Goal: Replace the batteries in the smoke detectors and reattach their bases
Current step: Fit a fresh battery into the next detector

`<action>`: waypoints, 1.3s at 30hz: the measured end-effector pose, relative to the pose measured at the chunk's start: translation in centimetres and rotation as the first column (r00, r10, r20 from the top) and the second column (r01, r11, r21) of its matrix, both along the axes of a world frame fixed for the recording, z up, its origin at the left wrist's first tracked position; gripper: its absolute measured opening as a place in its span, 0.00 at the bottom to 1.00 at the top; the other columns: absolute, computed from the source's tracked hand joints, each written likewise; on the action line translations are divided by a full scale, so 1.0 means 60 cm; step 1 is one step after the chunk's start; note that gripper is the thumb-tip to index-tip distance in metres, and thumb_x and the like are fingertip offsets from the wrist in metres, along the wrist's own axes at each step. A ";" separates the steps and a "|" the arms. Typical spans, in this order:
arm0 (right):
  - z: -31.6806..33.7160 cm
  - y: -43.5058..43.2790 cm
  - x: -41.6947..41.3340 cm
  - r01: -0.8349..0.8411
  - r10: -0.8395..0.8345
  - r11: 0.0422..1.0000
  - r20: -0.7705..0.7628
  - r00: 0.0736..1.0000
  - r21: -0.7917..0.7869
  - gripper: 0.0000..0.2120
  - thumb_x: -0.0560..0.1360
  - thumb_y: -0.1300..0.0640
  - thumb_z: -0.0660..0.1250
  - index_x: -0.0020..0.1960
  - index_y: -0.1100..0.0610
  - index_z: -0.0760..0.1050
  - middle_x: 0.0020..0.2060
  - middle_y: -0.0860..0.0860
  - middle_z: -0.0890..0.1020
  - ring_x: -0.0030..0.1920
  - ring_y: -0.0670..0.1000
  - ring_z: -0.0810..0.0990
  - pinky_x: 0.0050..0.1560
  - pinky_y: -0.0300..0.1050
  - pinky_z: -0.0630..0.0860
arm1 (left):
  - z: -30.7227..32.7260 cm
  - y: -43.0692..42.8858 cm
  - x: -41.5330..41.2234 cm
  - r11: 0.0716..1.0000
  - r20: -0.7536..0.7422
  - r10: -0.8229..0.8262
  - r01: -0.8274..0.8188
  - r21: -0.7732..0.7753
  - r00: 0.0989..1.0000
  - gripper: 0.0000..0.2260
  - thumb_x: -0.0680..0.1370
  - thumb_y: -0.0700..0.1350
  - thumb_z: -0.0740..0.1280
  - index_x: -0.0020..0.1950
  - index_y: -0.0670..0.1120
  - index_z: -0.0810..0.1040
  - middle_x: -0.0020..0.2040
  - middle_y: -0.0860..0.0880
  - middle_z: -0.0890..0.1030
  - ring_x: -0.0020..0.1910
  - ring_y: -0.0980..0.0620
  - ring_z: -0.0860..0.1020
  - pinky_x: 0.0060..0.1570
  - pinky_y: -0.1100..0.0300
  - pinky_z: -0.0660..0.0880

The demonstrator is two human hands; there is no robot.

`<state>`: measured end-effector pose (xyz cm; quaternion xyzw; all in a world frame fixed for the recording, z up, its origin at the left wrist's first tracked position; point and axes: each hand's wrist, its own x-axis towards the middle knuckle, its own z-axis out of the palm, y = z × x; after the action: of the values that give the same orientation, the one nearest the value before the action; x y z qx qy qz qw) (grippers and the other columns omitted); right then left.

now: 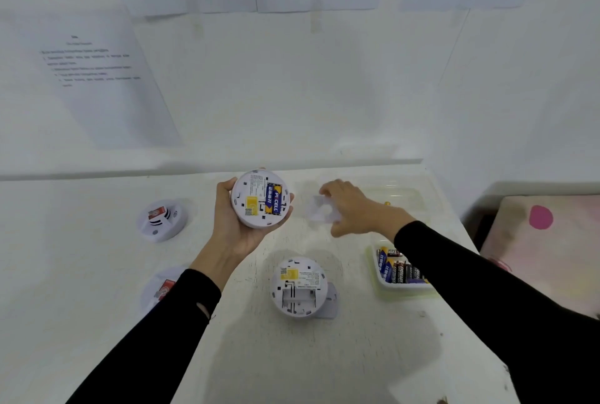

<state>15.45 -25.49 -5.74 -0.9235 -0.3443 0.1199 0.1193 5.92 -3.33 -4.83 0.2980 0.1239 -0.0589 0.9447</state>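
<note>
The white worktop (97, 257) carries everything. The left grip (233, 225) is curled round the rim of an upturned smoke detector (261, 199), held clear of the worktop with its back facing up. Just right of that, the right grip (354, 208) has its fingers bent onto a pale base (319, 210), which lies on the worktop and is blurred. Below both grips sits a second detector (297, 286) with its bay empty. Two more detectors (162, 220) lie well left of the left grip. A tray (383, 286) of spare cells sits under the right forearm. Two batteries (274, 199) fill the held detector's bay.

The detector looks light, stiff and smooth-shelled, so the rim is the place to hold it. The base seems thin plastic, likely brittle at its clips, and best taken by its edge.
</note>
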 end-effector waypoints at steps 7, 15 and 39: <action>-0.035 0.033 0.011 -0.047 0.049 0.981 0.004 0.999 -0.190 0.32 0.67 0.57 0.72 0.67 0.56 0.62 0.61 0.51 0.68 0.60 0.53 0.68 0.61 0.45 0.60 | 0.002 -0.001 -0.005 1.000 0.017 -0.027 0.027 -0.010 0.999 0.21 0.77 0.56 0.57 0.63 0.47 0.79 0.60 0.39 0.81 0.58 0.34 0.80 0.56 0.44 0.79; -0.037 0.023 0.007 0.053 -0.054 0.998 -0.041 0.998 -0.030 0.23 0.71 0.56 0.68 0.63 0.56 0.66 0.60 0.52 0.68 0.60 0.54 0.68 0.62 0.48 0.63 | 0.003 -0.011 -0.010 0.998 0.026 -0.054 0.054 -0.032 0.998 0.21 0.78 0.57 0.56 0.62 0.48 0.79 0.61 0.39 0.80 0.59 0.34 0.79 0.57 0.44 0.78; 0.085 0.052 -0.086 -0.028 -0.258 0.821 0.414 0.873 0.571 0.12 0.68 0.67 0.52 0.40 0.63 0.75 0.43 0.58 0.77 0.42 0.56 0.72 0.43 0.46 0.74 | 0.027 -0.086 0.012 0.998 0.089 -0.029 0.023 0.067 0.996 0.20 0.80 0.55 0.54 0.60 0.48 0.79 0.53 0.42 0.82 0.51 0.44 0.80 0.56 0.46 0.75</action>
<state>10.31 -22.37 -0.63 -0.8676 -0.3241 -0.2234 0.3039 6.63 -8.47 -3.22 0.3327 0.0793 -0.0537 0.9381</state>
